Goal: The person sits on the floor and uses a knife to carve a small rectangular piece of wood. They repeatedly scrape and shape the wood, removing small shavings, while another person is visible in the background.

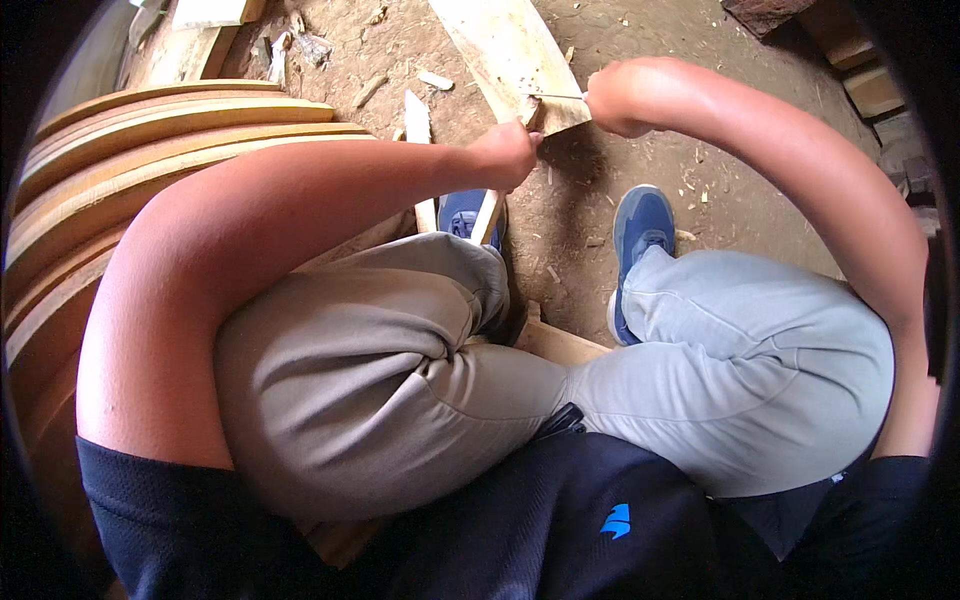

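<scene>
The right hand clamps its fingers on a thin rod over the board beyond the shoes, while the left hand curls near its corner, perhaps for steadying, its grip I cannot tell.

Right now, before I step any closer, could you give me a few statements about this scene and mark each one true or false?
1. A thin rod sticks out of the right hand's grip. True.
2. The left hand is spread flat, fingers straight. False: the left hand has its fingers curled in.
3. Both shoes are blue. True.
4. The long boards on the person's left are painted green. False: those long boards are plain wood-coloured.
5. The trousers are bright red. False: the trousers are pale grey.
6. Wood scraps lie on the ground. True.
</scene>
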The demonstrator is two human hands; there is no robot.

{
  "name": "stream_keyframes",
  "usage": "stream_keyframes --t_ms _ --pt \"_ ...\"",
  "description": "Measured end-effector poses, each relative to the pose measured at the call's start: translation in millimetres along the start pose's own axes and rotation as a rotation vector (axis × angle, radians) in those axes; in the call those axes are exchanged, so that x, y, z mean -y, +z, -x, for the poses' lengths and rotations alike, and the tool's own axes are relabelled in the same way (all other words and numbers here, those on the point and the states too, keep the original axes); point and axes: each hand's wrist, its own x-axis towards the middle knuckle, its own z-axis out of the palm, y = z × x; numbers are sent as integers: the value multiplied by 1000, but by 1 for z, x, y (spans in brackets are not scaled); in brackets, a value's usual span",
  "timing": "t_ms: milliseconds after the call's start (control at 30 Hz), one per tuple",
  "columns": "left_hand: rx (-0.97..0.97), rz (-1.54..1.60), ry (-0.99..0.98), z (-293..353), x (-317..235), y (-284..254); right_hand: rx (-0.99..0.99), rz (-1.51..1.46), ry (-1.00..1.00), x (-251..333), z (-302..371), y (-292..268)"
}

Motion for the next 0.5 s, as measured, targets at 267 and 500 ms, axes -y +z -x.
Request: stream_keyframes --t_ms 267,500 --pt "71 -47 -122 3 -17 -8 -151 -132 18 11 9 3" --pt "35 -6 -74 4 -11 -8 -46 -93 10 2 -2 -5"
